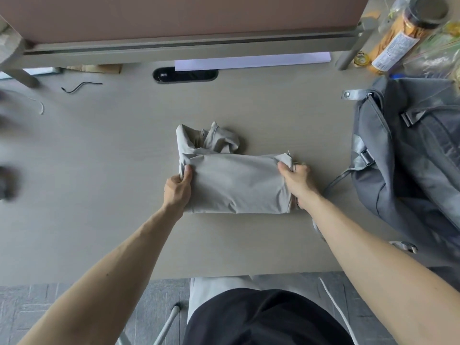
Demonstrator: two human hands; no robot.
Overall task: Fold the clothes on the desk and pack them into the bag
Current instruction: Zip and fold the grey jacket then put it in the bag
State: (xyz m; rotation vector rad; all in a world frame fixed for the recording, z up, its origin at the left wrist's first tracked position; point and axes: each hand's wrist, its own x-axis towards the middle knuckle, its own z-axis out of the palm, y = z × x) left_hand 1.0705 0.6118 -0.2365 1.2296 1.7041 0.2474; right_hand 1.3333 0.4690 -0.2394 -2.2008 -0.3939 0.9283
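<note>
Ahead of you a brown partition panel (174, 13) stands behind a dark oval cable slot (185, 75). A pale paper strip (252, 61) lies just beside the slot, to its right. To your far left lie a thin black wire (82, 86) and a white cord (39, 107), apart from each other. At your upper right a dark-lidded jar (398, 36) lies tilted among clear plastic wrappings (438, 51). Grey carpet (29, 310) shows below.
</note>
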